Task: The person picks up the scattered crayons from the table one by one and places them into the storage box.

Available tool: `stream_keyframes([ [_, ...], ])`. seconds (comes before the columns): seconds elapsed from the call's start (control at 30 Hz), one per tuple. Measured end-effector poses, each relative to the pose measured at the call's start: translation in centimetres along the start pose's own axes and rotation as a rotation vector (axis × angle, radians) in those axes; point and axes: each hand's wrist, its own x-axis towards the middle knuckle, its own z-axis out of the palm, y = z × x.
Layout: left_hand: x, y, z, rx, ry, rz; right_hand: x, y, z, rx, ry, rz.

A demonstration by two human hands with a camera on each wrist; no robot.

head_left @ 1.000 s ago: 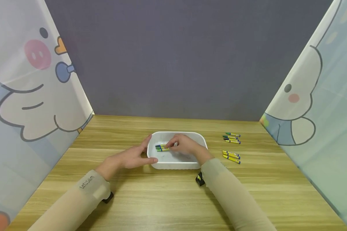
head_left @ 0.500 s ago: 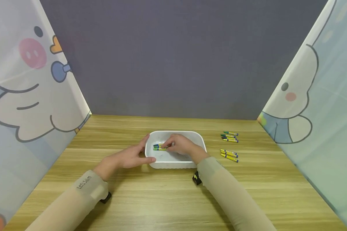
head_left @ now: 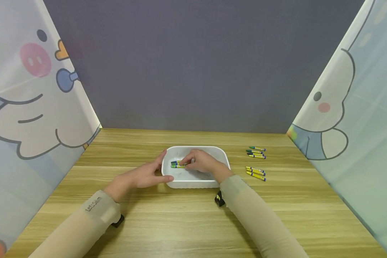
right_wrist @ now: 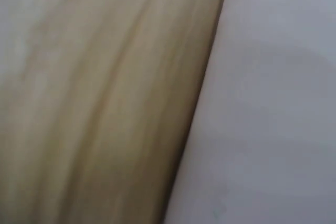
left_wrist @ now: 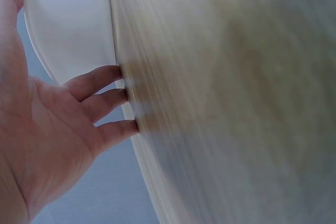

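A white plastic tub [head_left: 224, 154] stands mid-table. My left hand [head_left: 153, 172] rests against its left end, fingers fairly straight along the wall and thumb at the near corner. The left wrist view shows the same hand [left_wrist: 52, 135] with its fingertips against the foot of the tub [left_wrist: 68, 24]. My right hand [head_left: 200, 162] is inside the tub, fingers curled over the right ends of a few yellow-and-blue crayons [head_left: 176, 164] lying on the tub floor. The right wrist view is a blur of wood and white plastic, with no hand in it.
Two small groups of loose crayons lie on the wooden table to the right of the tub, one farther back [head_left: 256, 152] and one nearer [head_left: 256, 173]. Cartoon-printed curtains close both sides and a grey wall stands behind.
The head view has drifted slightly; both hands stay where they were at the tub, the right one still on the crayons.
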Motion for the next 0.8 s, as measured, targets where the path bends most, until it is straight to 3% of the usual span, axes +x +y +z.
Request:
stream_keyframes([
  [0.17, 0.0, 0.1, 0.0, 0.002, 0.001, 0.001, -0.4, -0.3, -1.1, 0.024, 0.024, -0.019],
  [0.33, 0.0, 0.2, -0.1, -0.007, 0.0, 0.001, -1.8, -0.3, -3.6, 0.033, 0.062, -0.035],
  [0.53, 0.0, 0.1, 0.0, -0.039, 0.007, 0.016, -5.9, 1.8, -7.5, 0.02, 0.129, -0.028],
  [0.8, -0.2, 0.5, 0.0, -0.063, -0.004, 0.011, -12.5, 7.3, -10.9, -0.042, 0.226, 0.111],
])
